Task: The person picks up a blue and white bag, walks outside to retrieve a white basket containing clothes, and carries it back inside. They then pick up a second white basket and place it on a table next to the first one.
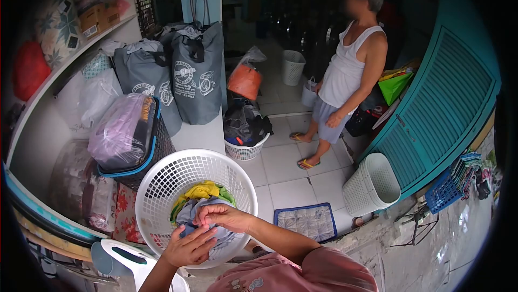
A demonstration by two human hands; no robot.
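My left hand (189, 246) is over the near side of a white slatted laundry basket (197, 158), its fingers apart and nothing seen in them. Just above and to its right, my right hand (224, 218) has its fingers curled together, thumb near the fingertips; whether it holds something small cannot be made out. Beneath both hands, inside the basket, lie a yellow and green cloth (204, 190) and a grey-blue cloth (188, 212).
A person (350, 71) in a white top stands on the tiles beyond. Grey bags (197, 76) and a blue-rimmed basket (156, 149) are at left. A basket of dark clothes (246, 153), a mat (306, 223), stacked white bins (372, 184) and a white plastic chair (141, 264) surround.
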